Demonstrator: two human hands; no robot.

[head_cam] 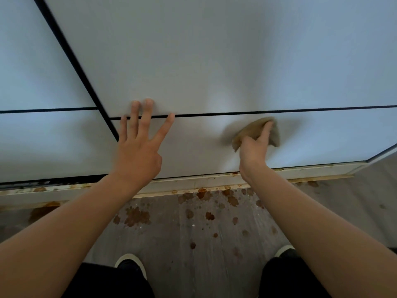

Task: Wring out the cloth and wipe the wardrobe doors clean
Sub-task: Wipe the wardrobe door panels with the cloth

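Now, right hand (254, 151) at 3 o'clock pinching a crumpled tan cloth (257, 131) against the smooth white wardrobe door (214, 61), left hand (139, 151) at 9 o'clock, fingers spread flat on it, brown spots on grey floor (193, 233) at 6 o'clock

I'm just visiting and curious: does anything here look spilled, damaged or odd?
Yes. Brown, rust-like blotches spatter the grey floor just below the wardrobe door, and the base rail under it shows similar orange staining. The door itself looks plain where the right hand presses the cloth.
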